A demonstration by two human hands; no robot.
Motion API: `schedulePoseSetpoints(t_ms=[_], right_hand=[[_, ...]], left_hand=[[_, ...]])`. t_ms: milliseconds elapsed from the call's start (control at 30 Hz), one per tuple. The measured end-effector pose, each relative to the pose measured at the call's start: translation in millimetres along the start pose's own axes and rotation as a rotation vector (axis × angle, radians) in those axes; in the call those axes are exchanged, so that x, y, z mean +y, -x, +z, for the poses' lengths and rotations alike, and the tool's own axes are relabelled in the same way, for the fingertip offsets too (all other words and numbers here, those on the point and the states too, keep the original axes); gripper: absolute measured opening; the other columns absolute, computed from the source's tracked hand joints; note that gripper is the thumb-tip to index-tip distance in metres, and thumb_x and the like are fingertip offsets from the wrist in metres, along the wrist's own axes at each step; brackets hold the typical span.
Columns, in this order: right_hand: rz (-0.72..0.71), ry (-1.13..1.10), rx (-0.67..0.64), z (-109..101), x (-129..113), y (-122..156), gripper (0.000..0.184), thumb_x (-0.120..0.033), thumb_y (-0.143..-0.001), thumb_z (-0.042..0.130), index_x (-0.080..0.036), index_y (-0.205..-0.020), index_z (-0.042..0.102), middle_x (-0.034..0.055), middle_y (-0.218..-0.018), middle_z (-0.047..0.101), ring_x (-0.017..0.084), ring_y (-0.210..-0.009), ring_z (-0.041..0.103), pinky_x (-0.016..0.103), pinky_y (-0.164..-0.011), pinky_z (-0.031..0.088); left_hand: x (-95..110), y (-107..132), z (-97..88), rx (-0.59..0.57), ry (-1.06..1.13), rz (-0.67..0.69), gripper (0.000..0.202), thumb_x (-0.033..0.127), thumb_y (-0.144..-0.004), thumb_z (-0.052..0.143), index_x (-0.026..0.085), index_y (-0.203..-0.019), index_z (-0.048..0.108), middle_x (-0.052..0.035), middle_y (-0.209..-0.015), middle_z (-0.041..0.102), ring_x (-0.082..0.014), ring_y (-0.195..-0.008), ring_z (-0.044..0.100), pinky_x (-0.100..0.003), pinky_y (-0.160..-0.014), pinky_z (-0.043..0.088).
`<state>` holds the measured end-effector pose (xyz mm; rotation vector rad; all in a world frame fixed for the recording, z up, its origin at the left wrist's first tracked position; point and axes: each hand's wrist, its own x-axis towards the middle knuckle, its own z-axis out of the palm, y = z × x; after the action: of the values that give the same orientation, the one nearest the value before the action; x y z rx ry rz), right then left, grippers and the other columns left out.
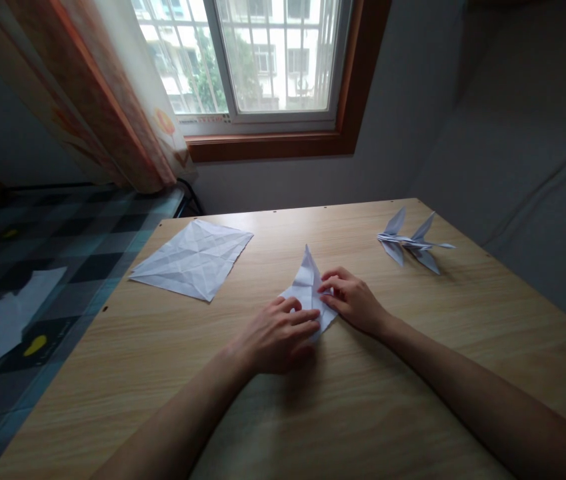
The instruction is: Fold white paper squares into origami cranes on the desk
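A partly folded white paper piece (307, 283) lies in the middle of the wooden table (373, 400), one pointed flap standing up. My left hand (277, 337) rests on its near left part with fingers curled and pressing the paper down. My right hand (353, 300) pinches the paper's right edge between thumb and fingers. Both hands touch the same piece.
A creased, unfolded white paper square (193, 260) lies at the table's far left. A finished folded paper figure (413, 243) with pointed wings sits at the far right. A checkered bed (37, 267) with white paper on it adjoins the left edge; a window (263, 60) and curtain (107, 100) are behind.
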<state>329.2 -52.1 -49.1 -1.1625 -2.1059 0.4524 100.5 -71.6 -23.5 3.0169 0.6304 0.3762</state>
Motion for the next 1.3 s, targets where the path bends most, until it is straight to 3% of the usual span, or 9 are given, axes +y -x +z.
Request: schedulePoseSetpoints(t_ms=[167,333,500,667,767,867,1067,1167,1300], right_hand=[[-0.143,0.148,0.041,4.0,-1.0,3.4,0.021,-0.014,-0.086,0.056,-0.02,-0.105,0.063,0.0108,-0.117,0.062,0.025,-0.108,0.059,0.043,-0.093,0.05],[-0.107,0.142,0.216,1.9,0.3,3.3,0.03,-0.017,-0.086,0.056,-0.021,-0.116,0.056,0.0129,-0.12,0.058,0.029,-0.114,0.055,0.049,-0.097,0.048],[-0.155,0.034,0.261,0.2,-1.7,3.9,0.037,-0.019,-0.089,0.053,-0.022,-0.126,0.05,0.012,-0.122,0.058,0.026,-0.117,0.055,0.046,-0.099,0.048],[-0.166,0.024,0.112,-2.4,3.8,3.4,0.05,-0.013,-0.086,0.05,-0.023,-0.134,0.046,0.0133,-0.142,0.046,0.027,-0.131,0.045,0.049,-0.106,0.042],[-0.191,0.154,0.004,-13.3,5.8,-0.3,0.058,0.001,-0.075,0.044,-0.023,-0.126,0.057,0.0118,-0.154,0.03,0.028,-0.139,0.034,0.052,-0.108,0.038],[-0.243,0.328,-0.04,-30.7,-1.9,-5.1,0.058,0.007,-0.069,0.043,-0.024,-0.111,0.068,0.0093,-0.15,0.038,0.03,-0.142,0.028,0.056,-0.11,0.032],[-0.382,0.401,-0.324,-59.2,-29.1,-7.6,0.022,-0.012,-0.068,0.071,-0.028,-0.081,0.075,0.002,-0.132,0.058,0.034,-0.137,0.035,0.066,-0.114,0.012],[-0.364,0.338,-0.415,-63.2,-31.9,-8.7,0.01,-0.028,-0.07,0.081,-0.03,-0.078,0.075,0.0014,-0.116,0.067,0.032,-0.129,0.046,0.066,-0.113,0.013],[-0.29,0.323,-0.462,-57.2,-27.6,-11.8,0.014,-0.036,-0.075,0.079,-0.026,-0.069,0.072,0.0011,-0.099,0.07,0.027,-0.112,0.056,0.063,-0.112,0.016]], left_hand=[[1.1,-0.7,-1.1,-0.009,0.016,-0.009,0.036,0.038,-0.085,0.06,0.022,-0.117,0.062,-0.004,-0.123,0.066,-0.0232,-0.095,0.055,-0.037,-0.079,0.042],[5.1,-2.0,-2.8,0.014,0.068,0.004,0.032,0.039,-0.085,0.06,0.023,-0.113,0.065,-0.0037,-0.12,0.068,-0.0225,-0.092,0.055,-0.037,-0.079,0.042],[9.4,-4.5,-0.1,0.063,0.202,0.012,0.016,0.033,-0.087,0.059,0.022,-0.093,0.07,-0.0027,-0.104,0.074,-0.0189,-0.087,0.057,-0.033,-0.078,0.044],[7.4,-3.9,7.7,0.126,0.313,0.008,0.01,0.024,-0.086,0.061,0.024,-0.085,0.07,-0.0013,-0.091,0.075,-0.0187,-0.101,0.062,-0.033,-0.09,0.043],[6.3,-3.7,10.0,0.145,0.42,-0.015,0.012,0.023,-0.085,0.059,0.023,-0.081,0.07,-0.0035,-0.087,0.075,-0.0184,-0.1,0.065,-0.032,-0.093,0.045],[6.4,-4.5,9.5,0.154,0.546,-0.014,0.015,0.027,-0.085,0.06,0.021,-0.074,0.068,-0.0048,-0.078,0.073,-0.0178,-0.089,0.068,-0.032,-0.088,0.048],[6.2,-5.8,7.7,0.147,0.657,-0.058,0.029,0.036,-0.088,0.058,0.018,-0.065,0.063,-0.0076,-0.073,0.07,-0.0179,-0.076,0.066,-0.031,-0.075,0.051],[4.6,-5.7,7.8,0.135,0.706,-0.08,0.034,0.038,-0.089,0.057,0.017,-0.062,0.059,-0.0076,-0.072,0.068,-0.0166,-0.071,0.064,-0.03,-0.071,0.05],[2.9,-5.8,8.5,0.122,0.731,-0.073,0.034,0.037,-0.089,0.058,0.016,-0.062,0.058,-0.0074,-0.073,0.067,-0.0152,-0.07,0.063,-0.028,-0.069,0.049]])
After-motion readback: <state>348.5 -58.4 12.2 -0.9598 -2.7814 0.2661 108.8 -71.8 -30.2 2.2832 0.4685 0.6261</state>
